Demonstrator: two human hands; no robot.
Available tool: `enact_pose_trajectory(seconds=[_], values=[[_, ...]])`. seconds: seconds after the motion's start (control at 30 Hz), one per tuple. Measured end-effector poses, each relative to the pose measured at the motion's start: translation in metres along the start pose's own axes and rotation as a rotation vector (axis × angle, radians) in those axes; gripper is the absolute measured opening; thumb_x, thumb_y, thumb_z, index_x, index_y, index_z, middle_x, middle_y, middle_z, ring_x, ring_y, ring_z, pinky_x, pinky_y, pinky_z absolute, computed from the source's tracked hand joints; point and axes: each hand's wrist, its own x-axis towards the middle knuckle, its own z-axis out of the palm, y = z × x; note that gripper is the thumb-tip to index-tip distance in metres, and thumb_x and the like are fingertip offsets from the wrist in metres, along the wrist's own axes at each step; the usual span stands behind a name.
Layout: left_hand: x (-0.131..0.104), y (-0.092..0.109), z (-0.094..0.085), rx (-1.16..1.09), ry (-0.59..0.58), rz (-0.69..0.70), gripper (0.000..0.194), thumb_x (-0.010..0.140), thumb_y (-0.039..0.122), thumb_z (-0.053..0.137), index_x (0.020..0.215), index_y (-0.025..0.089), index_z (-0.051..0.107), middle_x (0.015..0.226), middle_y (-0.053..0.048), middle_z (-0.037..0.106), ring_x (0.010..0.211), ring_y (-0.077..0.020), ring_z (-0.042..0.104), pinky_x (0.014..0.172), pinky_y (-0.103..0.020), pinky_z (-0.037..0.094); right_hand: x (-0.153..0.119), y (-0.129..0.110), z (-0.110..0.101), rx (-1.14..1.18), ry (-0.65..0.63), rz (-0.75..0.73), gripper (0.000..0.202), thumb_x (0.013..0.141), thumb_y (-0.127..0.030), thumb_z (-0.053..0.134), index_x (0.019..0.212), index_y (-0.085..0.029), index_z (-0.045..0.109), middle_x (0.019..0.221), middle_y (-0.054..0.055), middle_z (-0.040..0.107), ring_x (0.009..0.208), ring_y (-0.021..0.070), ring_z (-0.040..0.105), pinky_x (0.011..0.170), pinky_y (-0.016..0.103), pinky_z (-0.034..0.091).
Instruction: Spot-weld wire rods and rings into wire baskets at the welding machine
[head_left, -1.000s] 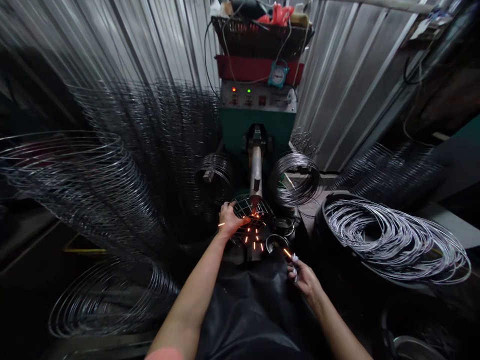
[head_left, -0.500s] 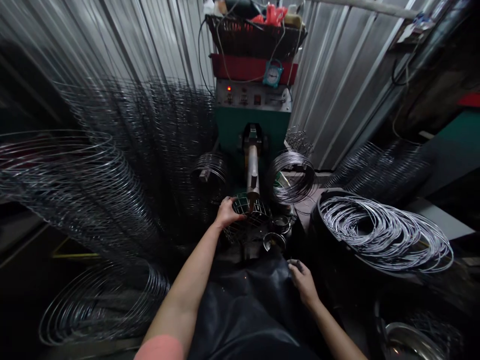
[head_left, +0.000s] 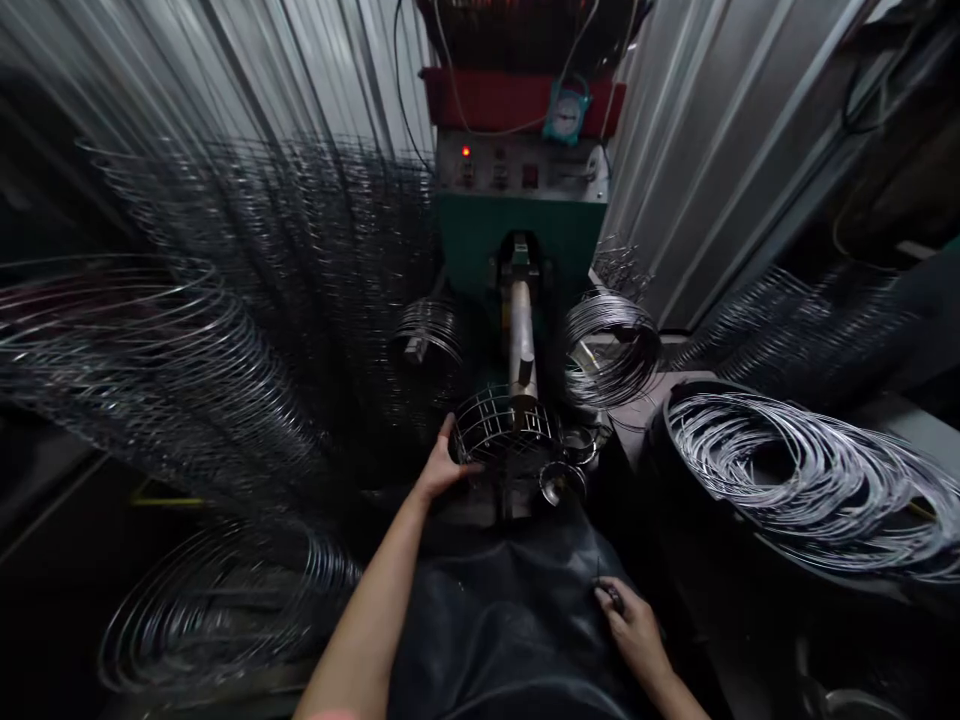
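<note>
Now that the orange sparks have gone from under the grey metal arm (head_left: 520, 330) of the green box-shaped machine (head_left: 480, 235), work seems paused. A black round tub (head_left: 657, 450) holds coiled silver wire (head_left: 825, 480). The round silver wire-grid basket (head_left: 491, 432) sits below the arm's tip, the left hand (head_left: 441, 470) spread wide at its left edge. Near its front right edge, a small shiny metal bowl (head_left: 556, 486) has unclear contents. The right hand (head_left: 636, 632) pinches a small dark object (head_left: 615, 599).

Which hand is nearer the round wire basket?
Left. The left hand is at the wire basket's left side; the right hand is apart, lower and rightward, by the black lap covering.
</note>
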Motion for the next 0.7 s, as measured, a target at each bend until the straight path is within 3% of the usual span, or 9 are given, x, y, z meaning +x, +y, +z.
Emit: enact_pose_trajectory(seconds=[0.1, 0.2, 0.27, 0.33, 0.4, 0.47, 0.57, 0.7], values=[[0.000, 0.000, 0.012, -0.166, 0.143, 0.024, 0.110, 0.048, 0.045, 0.083, 0.138, 0.020, 0.024, 0.144, -0.017, 0.032, 0.135, -0.0293, 0.029, 0.111, -0.043, 0.026, 0.011, -0.007, -0.001, -0.001, -0.019, 0.019, 0.037, 0.070, -0.052, 0.058, 0.080, -0.018, 0.069, 0.082, 0.011, 0.071, 0.080, 0.0269, 0.066, 0.075, 0.036, 0.052], [-0.012, 0.013, 0.008, -0.105, 0.170, 0.046, 0.099, 0.049, 0.048, 0.082, 0.131, 0.018, 0.034, 0.137, -0.016, 0.041, 0.126, -0.0294, 0.042, 0.106, -0.043, 0.035, 0.021, -0.040, -0.010, 0.043, -0.096, 0.064, 0.041, 0.065, -0.051, 0.063, 0.088, -0.018, 0.067, 0.086, 0.009, 0.071, 0.083, 0.0263, 0.065, 0.076, 0.036, 0.052], [-0.028, 0.028, 0.002, 0.057, 0.135, 0.130, 0.092, 0.049, 0.045, 0.083, 0.127, 0.017, 0.041, 0.138, -0.015, 0.039, 0.127, -0.0303, 0.042, 0.107, -0.045, 0.033, 0.026, -0.079, -0.019, 0.082, -0.225, 0.027, 0.039, 0.068, -0.044, 0.062, 0.097, -0.019, 0.065, 0.094, 0.006, 0.069, 0.087, 0.0233, 0.064, 0.077, 0.033, 0.051], [-0.046, 0.047, 0.000, 0.266, 0.047, 0.222, 0.090, 0.047, 0.042, 0.084, 0.125, 0.017, 0.045, 0.139, -0.016, 0.036, 0.130, -0.0324, 0.037, 0.109, -0.047, 0.029, 0.033, -0.124, -0.025, 0.070, -0.433, -0.067, 0.027, 0.073, -0.037, 0.060, 0.092, -0.019, 0.067, 0.091, 0.005, 0.069, 0.089, 0.0212, 0.063, 0.083, 0.032, 0.048], [-0.060, 0.068, 0.004, 0.468, -0.059, 0.268, 0.092, 0.045, 0.037, 0.085, 0.126, 0.016, 0.045, 0.140, -0.016, 0.035, 0.132, -0.0352, 0.032, 0.110, -0.050, 0.027, 0.043, -0.163, -0.022, 0.053, -0.640, -0.135, 0.024, 0.077, -0.033, 0.056, 0.090, -0.018, 0.069, 0.087, 0.004, 0.070, 0.086, 0.0198, 0.062, 0.081, 0.030, 0.047], [-0.068, 0.088, 0.014, 0.625, -0.126, 0.277, 0.095, 0.045, 0.031, 0.084, 0.129, 0.016, 0.043, 0.141, -0.018, 0.035, 0.133, -0.0375, 0.029, 0.110, -0.054, 0.024, 0.057, -0.190, -0.010, 0.008, -0.726, -0.197, 0.022, 0.077, -0.026, 0.054, 0.090, -0.016, 0.070, 0.085, 0.002, 0.070, 0.081, 0.0179, 0.062, 0.077, 0.028, 0.046], [-0.071, 0.109, 0.028, 0.757, -0.149, 0.281, 0.096, 0.046, 0.025, 0.081, 0.131, 0.014, 0.038, 0.141, -0.020, 0.036, 0.133, -0.0388, 0.028, 0.110, -0.057, 0.020, 0.078, -0.204, 0.017, -0.206, -0.583, -0.304, 0.016, 0.077, -0.017, 0.053, 0.079, -0.015, 0.069, 0.075, 0.001, 0.068, 0.073, 0.0159, 0.060, 0.069, 0.025, 0.044], [-0.069, 0.118, 0.035, 0.787, -0.133, 0.268, 0.092, 0.046, 0.026, 0.080, 0.128, 0.012, 0.040, 0.141, -0.022, 0.036, 0.133, -0.0390, 0.029, 0.110, -0.056, 0.022, 0.090, -0.201, 0.040, -0.462, -0.340, -0.456, 0.011, 0.078, -0.015, 0.058, 0.073, -0.016, 0.067, 0.073, 0.004, 0.067, 0.072, 0.0169, 0.060, 0.066, 0.024, 0.040]])
